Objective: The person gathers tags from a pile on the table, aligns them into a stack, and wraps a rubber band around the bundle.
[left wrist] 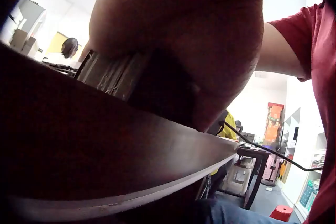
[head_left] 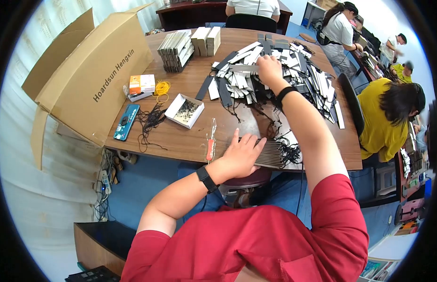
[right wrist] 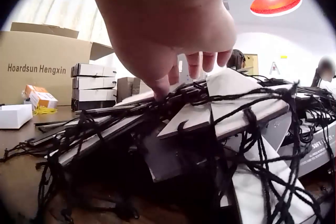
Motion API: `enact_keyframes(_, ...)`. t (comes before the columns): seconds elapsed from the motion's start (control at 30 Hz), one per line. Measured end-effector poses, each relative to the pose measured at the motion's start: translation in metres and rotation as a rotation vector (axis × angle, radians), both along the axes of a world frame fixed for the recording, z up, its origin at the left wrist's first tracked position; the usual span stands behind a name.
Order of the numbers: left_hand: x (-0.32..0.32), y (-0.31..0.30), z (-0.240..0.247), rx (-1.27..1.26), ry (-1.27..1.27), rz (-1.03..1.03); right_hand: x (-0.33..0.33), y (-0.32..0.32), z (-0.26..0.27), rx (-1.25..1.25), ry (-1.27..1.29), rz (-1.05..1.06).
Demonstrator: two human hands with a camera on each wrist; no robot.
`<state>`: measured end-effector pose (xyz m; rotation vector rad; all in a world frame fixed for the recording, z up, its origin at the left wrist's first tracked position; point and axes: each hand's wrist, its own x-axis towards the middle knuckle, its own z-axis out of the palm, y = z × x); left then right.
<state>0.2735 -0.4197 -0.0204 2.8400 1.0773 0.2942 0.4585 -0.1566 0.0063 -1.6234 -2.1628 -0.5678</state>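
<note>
My left hand [head_left: 241,156] rests with extended fingers on the left end of a neat row of hang tags [head_left: 269,155] at the table's near edge. Black strings [head_left: 290,153] bunch at that row's right end. In the left wrist view the palm [left wrist: 178,29] covers most of the row, and only some tag edges [left wrist: 107,74] show. My right hand [head_left: 270,69] is over a large loose pile of black and white tags [head_left: 317,84], pinching a blurred grey tag [head_left: 245,68]. In the right wrist view its fingers point down at tangled strings and tags [right wrist: 252,103].
Stacked tags [head_left: 175,50] stand at the back, beside a big carton [head_left: 110,75]. On the left lie a white box of small parts [head_left: 184,111], yellow bands [head_left: 162,88], a blue phone-like thing [head_left: 127,122] and an orange-handled tool [head_left: 211,149]. People sit and stand at other tables.
</note>
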Motion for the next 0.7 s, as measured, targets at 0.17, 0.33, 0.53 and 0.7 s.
enact_keyframes(0.17, 0.0, 0.0, -0.004, 0.02, -0.007, 0.006, 0.03, -0.078, 0.026, -0.229, 0.573, 0.195)
enact_keyframes(0.33, 0.001, 0.0, -0.006, 0.031, -0.018, 0.011, 0.054, -0.19, 0.036, -0.824, 1.172, 0.285)
enact_keyframes(0.53, 0.0, 0.0, -0.006, 0.03, -0.019, 0.001, 0.103, -0.195, 0.07, -0.618, 1.773, 0.624)
enact_keyframes(0.7, 0.001, 0.0, -0.006, 0.024, -0.034, -0.001, 0.095, -0.168, 0.097, -0.803, 1.209, 0.346)
